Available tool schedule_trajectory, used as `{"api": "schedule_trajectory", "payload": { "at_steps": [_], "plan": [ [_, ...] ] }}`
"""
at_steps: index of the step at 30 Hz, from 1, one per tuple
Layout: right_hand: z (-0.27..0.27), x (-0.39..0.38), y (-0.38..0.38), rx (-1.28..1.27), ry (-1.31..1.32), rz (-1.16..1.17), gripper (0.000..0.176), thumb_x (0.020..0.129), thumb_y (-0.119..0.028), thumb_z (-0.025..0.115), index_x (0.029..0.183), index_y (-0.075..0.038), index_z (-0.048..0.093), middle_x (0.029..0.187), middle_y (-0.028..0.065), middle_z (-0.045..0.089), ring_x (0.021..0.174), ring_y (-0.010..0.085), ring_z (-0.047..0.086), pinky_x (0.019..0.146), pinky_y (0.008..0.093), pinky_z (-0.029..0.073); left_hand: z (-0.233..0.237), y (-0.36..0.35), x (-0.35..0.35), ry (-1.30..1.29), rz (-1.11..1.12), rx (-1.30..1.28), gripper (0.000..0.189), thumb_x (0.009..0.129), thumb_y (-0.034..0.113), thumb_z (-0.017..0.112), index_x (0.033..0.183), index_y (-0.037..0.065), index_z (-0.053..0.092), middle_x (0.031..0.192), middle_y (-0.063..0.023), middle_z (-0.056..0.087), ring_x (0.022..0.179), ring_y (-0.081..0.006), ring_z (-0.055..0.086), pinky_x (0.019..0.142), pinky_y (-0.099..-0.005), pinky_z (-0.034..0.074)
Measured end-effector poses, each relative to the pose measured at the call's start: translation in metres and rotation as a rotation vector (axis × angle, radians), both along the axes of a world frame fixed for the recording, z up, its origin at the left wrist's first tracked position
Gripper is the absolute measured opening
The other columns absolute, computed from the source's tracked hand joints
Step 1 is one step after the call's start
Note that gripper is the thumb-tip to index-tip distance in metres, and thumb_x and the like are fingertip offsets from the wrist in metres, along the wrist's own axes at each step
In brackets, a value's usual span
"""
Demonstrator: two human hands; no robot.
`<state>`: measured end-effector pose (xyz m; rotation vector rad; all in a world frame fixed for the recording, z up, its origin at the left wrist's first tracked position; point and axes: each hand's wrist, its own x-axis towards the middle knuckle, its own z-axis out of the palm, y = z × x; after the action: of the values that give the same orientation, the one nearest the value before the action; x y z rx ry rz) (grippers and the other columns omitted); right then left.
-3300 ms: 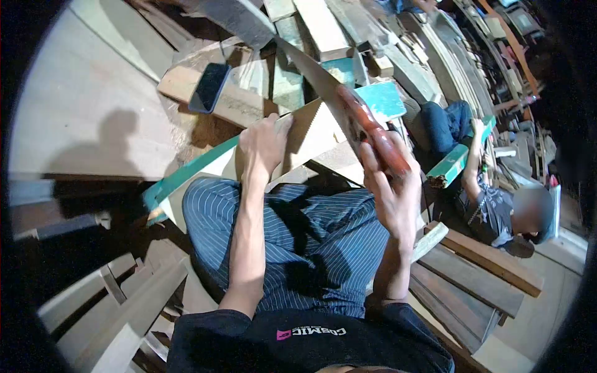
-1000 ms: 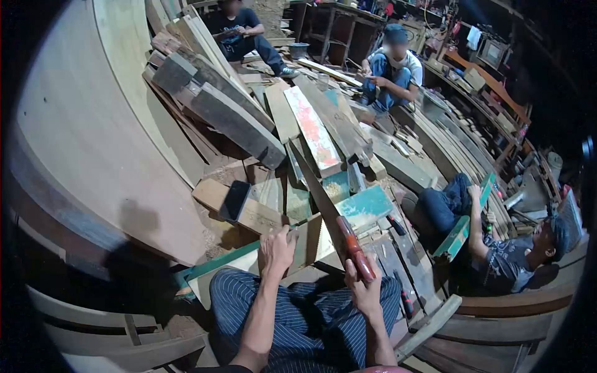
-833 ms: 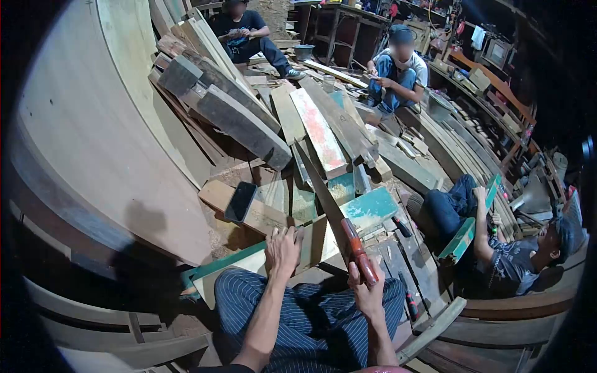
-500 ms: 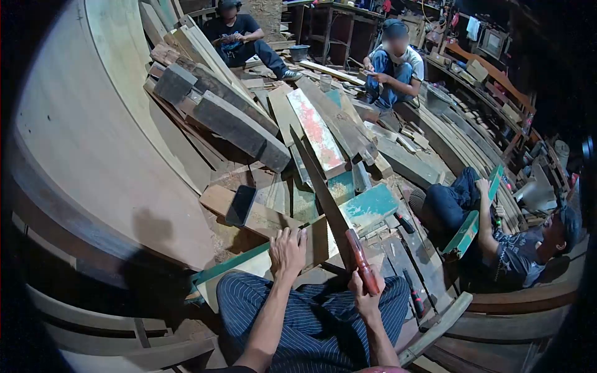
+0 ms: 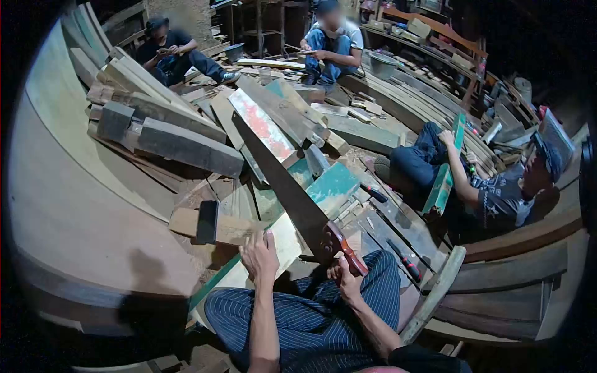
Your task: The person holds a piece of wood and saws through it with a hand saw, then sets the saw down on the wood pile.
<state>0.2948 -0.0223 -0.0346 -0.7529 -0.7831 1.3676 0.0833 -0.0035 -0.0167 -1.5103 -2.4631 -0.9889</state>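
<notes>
My right hand is closed round the reddish-brown wooden handle of a handsaw. The broad, dark blade points away from me toward the upper left, its flat side facing up into view. Across my lap slants a pale board with a green edge. My left hand bears down on this board, fingers curled at its green edge and thumb on the pale face. The saw's heel is just right of the board, and its blade overlaps the timber pile in this view.
A phone lies on a wood block at left. Screwdriver-like tools with red-black handles lie at right. Heavy timbers and a red-stained plank are piled ahead. One person holds a green board; two others sit farther back.
The view has swung, shifting the surroundings left. The saw has rolled so more of its blade side shows, and leans further left. My left fingers, earlier spread flat, are now curled on the board.
</notes>
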Motion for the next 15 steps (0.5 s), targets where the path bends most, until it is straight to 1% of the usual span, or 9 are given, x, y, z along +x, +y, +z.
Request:
{"api": "schedule_trajectory", "payload": {
  "at_steps": [2, 3, 4, 5, 6, 7, 9, 12, 15],
  "plan": [
    [0.006, 0.002, -0.002, -0.034, -0.072, 0.001, 0.013, 0.094, -0.008, 0.063, 0.101, 0.002, 0.058, 0.060, 0.0033, 0.052, 0.048, 0.0103, 0.049, 0.048, 0.0285, 0.046, 0.006, -0.002, 0.000, -0.011, 0.019, -0.044, 0.038, 0.099, 0.034, 0.047, 0.104, 0.003, 0.068, 0.098, -0.0192, 0.068, 0.098, -0.0358, 0.061, 0.088, -0.0508, 0.042],
    [-0.001, 0.003, -0.003, -0.034, -0.054, 0.028, 0.014, 0.094, -0.009, 0.065, 0.099, 0.002, 0.059, 0.061, 0.0031, 0.055, 0.049, 0.0095, 0.051, 0.048, 0.0269, 0.046, 0.006, -0.001, 0.001, -0.017, 0.007, -0.070, 0.039, 0.099, 0.035, 0.047, 0.107, 0.004, 0.069, 0.101, -0.0189, 0.069, 0.101, -0.0352, 0.062, 0.091, -0.0513, 0.041],
    [0.019, 0.001, -0.006, -0.049, -0.232, -0.041, 0.013, 0.093, -0.010, 0.066, 0.098, 0.001, 0.060, 0.063, 0.0026, 0.057, 0.051, 0.0085, 0.053, 0.049, 0.0254, 0.045, -0.006, 0.000, -0.002, 0.103, 0.012, -0.040, 0.037, 0.099, 0.033, 0.048, 0.105, 0.004, 0.069, 0.098, -0.0180, 0.068, 0.096, -0.0350, 0.062, 0.086, -0.0506, 0.042],
    [0.022, 0.002, -0.007, -0.023, -0.262, -0.038, 0.012, 0.093, -0.010, 0.066, 0.098, 0.000, 0.061, 0.064, 0.0015, 0.058, 0.053, 0.0077, 0.055, 0.050, 0.0245, 0.045, 0.000, 0.000, -0.001, 0.074, 0.014, -0.126, 0.035, 0.098, 0.032, 0.049, 0.103, 0.003, 0.069, 0.097, -0.0174, 0.069, 0.093, -0.0349, 0.062, 0.084, -0.0505, 0.042],
    [0.022, 0.001, -0.009, 0.025, -0.170, 0.012, 0.013, 0.093, -0.011, 0.067, 0.099, 0.000, 0.061, 0.066, 0.0008, 0.059, 0.054, 0.0071, 0.055, 0.050, 0.0234, 0.044, 0.004, 0.000, 0.001, -0.003, -0.004, -0.055, 0.035, 0.099, 0.031, 0.048, 0.102, 0.003, 0.068, 0.098, -0.0180, 0.068, 0.093, -0.0356, 0.063, 0.081, -0.0500, 0.043],
    [0.025, 0.002, -0.011, -0.001, -0.269, -0.005, 0.016, 0.094, -0.013, 0.067, 0.102, 0.000, 0.062, 0.067, -0.0001, 0.058, 0.056, 0.0063, 0.054, 0.051, 0.0224, 0.044, -0.012, 0.003, -0.006, 0.071, -0.022, -0.039, 0.037, 0.100, 0.031, 0.046, 0.103, 0.001, 0.068, 0.098, -0.0188, 0.068, 0.094, -0.0367, 0.063, 0.080, -0.0504, 0.043],
    [0.037, -0.001, -0.013, 0.035, -0.257, 0.015, 0.018, 0.094, -0.014, 0.067, 0.104, 0.000, 0.062, 0.068, -0.0009, 0.058, 0.057, 0.0051, 0.053, 0.051, 0.0219, 0.043, -0.005, 0.005, -0.003, -0.015, -0.011, -0.058, 0.038, 0.101, 0.031, 0.045, 0.104, 0.000, 0.067, 0.098, -0.0202, 0.068, 0.095, -0.0381, 0.062, 0.080, -0.0506, 0.043],
    [0.038, -0.006, -0.015, 0.049, -0.234, 0.014, 0.020, 0.095, -0.015, 0.067, 0.106, 0.000, 0.062, 0.067, -0.0021, 0.056, 0.056, 0.0039, 0.051, 0.049, 0.0213, 0.040, 0.007, 0.000, 0.001, 0.014, -0.060, -0.044, 0.040, 0.101, 0.033, 0.043, 0.105, -0.001, 0.066, 0.098, -0.0212, 0.067, 0.094, -0.0391, 0.062, 0.080, -0.0511, 0.043],
    [0.049, -0.012, -0.021, 0.018, -0.243, 0.010, 0.019, 0.095, -0.015, 0.067, 0.106, 0.000, 0.062, 0.066, -0.0025, 0.055, 0.055, 0.0040, 0.050, 0.049, 0.0211, 0.040, 0.005, 0.000, 0.002, 0.013, -0.061, -0.002, 0.042, 0.102, 0.034, 0.042, 0.101, -0.001, 0.066, 0.097, -0.0216, 0.067, 0.092, -0.0400, 0.061, 0.079, -0.0517, 0.042]
  ]
}}
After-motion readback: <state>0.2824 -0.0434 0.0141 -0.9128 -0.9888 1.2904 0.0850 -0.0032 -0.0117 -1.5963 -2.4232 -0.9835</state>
